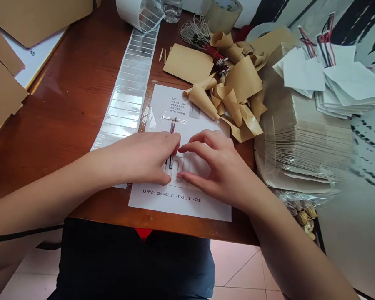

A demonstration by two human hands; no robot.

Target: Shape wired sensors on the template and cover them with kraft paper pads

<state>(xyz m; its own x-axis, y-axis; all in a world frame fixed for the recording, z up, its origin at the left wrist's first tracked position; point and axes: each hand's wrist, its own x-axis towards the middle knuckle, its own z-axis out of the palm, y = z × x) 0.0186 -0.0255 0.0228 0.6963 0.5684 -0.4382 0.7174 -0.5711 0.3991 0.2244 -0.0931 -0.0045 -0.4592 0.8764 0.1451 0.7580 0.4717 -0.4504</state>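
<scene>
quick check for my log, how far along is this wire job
Done, it seems: white paper packets with red and black leads, piled at the right. In hand: the left hand and right hand are at a red-and-black wire on a printed sheet. Apparently left: a wire bundle among curled kraft paper, and a tall stack of clear sleeves.

we have a thin wire (171,135) with red and black leads, upright along the middle of a printed white sheet (178,210), its lower end hidden. our left hand (140,158) curves over the wire, and our right hand (218,171) sits just beside it.
</scene>
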